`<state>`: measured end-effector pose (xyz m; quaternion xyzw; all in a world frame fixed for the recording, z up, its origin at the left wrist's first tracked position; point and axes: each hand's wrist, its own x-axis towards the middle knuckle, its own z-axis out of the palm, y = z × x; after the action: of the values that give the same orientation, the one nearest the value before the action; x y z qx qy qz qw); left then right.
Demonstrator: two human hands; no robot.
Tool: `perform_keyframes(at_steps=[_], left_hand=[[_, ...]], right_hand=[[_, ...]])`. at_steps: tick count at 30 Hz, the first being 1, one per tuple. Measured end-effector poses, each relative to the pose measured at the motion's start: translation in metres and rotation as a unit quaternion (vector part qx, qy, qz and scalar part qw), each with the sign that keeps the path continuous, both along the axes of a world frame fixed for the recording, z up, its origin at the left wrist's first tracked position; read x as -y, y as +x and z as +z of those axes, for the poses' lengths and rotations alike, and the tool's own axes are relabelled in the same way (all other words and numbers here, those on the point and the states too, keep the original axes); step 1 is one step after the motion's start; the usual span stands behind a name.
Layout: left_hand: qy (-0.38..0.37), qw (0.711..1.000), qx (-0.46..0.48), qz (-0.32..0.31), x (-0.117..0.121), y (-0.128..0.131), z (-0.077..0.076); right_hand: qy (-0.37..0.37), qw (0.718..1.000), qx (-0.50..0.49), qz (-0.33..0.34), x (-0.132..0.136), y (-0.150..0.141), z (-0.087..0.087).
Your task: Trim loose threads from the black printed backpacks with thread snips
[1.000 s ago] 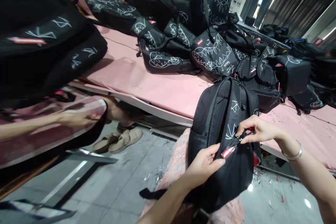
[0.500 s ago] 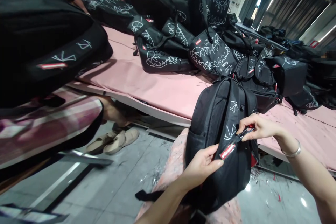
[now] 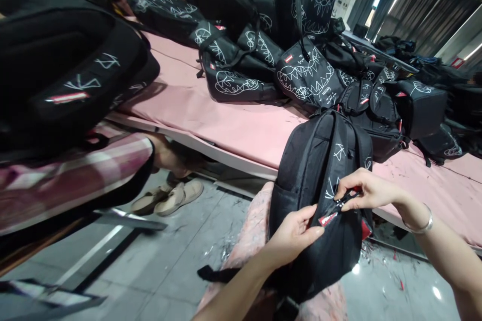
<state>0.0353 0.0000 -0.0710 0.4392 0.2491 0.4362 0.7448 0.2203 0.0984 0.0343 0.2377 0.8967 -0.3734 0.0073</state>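
Observation:
A black backpack (image 3: 301, 160) stands upright on my lap, its shoulder straps facing me. Thumb and fingers of my left hand (image 3: 295, 233) pinch the edge of a shoulder strap (image 3: 334, 155) beside its red label (image 3: 327, 219). My right hand (image 3: 363, 190) is closed round small dark thread snips (image 3: 339, 205), largely covered by the fingers. Their blades point down and left, at the upper edge of the label. White scribbled drawings mark the strap just above.
Beyond my lap runs a pink-covered table (image 3: 233, 125) with a heap of black backpacks (image 3: 305, 75). At left a person in a checked garment handles another black backpack (image 3: 75, 70). Sandals (image 3: 178, 196) and a metal stand (image 3: 128, 219) are on the tiled floor, with thread scraps about.
My right hand has shifted slightly down and left, bringing the snips closer over the label. My left hand keeps its pinch on the strap. The other person's backpack has turned and moved.

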Motion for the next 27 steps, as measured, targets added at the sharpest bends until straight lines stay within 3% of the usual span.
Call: perform_keyframes(at_steps=[14,17,20,23,27], left_hand=[[-0.008,0.999,-0.004,0.034,0.004,0.003,0.003],[-0.029,0.999,0.014,0.024,0.003,-0.004,0.001],[-0.068,0.996,0.049,0.008,0.002,-0.011,-0.003],[-0.093,0.991,0.097,0.005,-0.001,-0.015,-0.004],[-0.102,0.988,0.119,-0.007,-0.003,-0.014,-0.001]], right_hand=[[0.052,0.998,-0.013,0.012,0.016,-0.009,-0.002],[0.05,0.993,-0.085,-0.066,0.016,-0.004,-0.011],[0.136,0.957,-0.187,-0.174,0.01,0.01,-0.026],[0.222,0.926,-0.237,-0.193,0.006,0.025,-0.043],[0.235,0.92,-0.251,-0.188,0.01,0.035,-0.055]])
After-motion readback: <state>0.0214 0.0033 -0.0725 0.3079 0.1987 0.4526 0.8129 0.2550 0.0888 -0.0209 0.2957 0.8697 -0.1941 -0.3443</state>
